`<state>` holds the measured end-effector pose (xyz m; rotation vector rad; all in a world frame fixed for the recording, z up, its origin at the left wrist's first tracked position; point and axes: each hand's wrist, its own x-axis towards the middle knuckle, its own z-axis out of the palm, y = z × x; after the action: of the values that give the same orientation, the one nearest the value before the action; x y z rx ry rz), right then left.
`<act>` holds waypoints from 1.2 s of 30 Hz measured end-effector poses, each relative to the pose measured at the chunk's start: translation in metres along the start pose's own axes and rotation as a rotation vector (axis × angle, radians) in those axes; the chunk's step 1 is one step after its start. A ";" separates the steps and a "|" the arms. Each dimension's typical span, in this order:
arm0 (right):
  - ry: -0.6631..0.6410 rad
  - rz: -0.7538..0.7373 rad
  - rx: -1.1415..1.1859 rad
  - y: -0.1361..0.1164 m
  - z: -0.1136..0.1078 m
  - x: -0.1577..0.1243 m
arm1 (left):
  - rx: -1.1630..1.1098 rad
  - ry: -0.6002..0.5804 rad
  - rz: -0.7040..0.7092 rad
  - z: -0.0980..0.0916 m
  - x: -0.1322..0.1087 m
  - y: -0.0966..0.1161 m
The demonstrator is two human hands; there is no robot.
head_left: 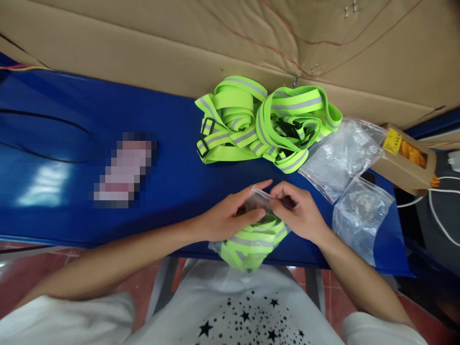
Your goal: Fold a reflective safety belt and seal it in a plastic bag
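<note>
A clear zip bag [247, 242] stuffed with a folded neon-yellow reflective strap lies at the table's front edge, between my hands. My left hand [237, 215] grips the bag's upper left part, its thumb across the plastic and its index finger stretched along the far side. With curled fingers, my right hand [296, 211] pinches the right end of the bag's top edge. Beyond them lies a loose heap of neon-yellow reflective straps [244, 139] with grey stripes and black buckles. The bag hides parts of some fingers.
Flat clear zip bags [345, 153] lie right of the heap, another bag [362, 215] nearer me. Behind them is a cardboard box [406, 167] with orange contents. A pixelated object [124, 172] and a black cable [43, 115] lie left on the blue table [172, 191]. Brown cardboard [143, 52] stands behind.
</note>
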<state>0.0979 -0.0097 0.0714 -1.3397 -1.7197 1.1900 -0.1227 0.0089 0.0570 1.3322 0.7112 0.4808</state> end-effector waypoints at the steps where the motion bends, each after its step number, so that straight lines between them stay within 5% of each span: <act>1: -0.004 -0.006 -0.005 0.000 0.000 0.000 | 0.009 -0.012 0.002 0.000 0.000 0.000; 20: -0.102 -0.031 0.048 0.009 0.006 -0.003 | 0.154 -0.199 0.090 -0.002 0.000 -0.008; 26: -0.013 -0.188 -0.100 0.004 0.008 -0.008 | -0.015 -0.223 -0.023 -0.002 0.001 -0.008; 29: 0.183 -0.227 -0.047 0.004 0.003 -0.011 | -0.084 -0.240 -0.078 -0.003 0.000 0.001; 33: 0.379 -0.235 -0.022 0.003 -0.012 -0.010 | 0.041 -0.084 0.032 -0.013 -0.003 0.018; 36: 0.452 -0.222 -0.083 0.001 -0.029 -0.007 | 0.194 0.276 0.222 -0.042 -0.007 0.031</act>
<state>0.1262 -0.0083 0.0817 -1.3048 -1.5480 0.6377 -0.1550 0.0397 0.0850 1.5529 0.8572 0.8008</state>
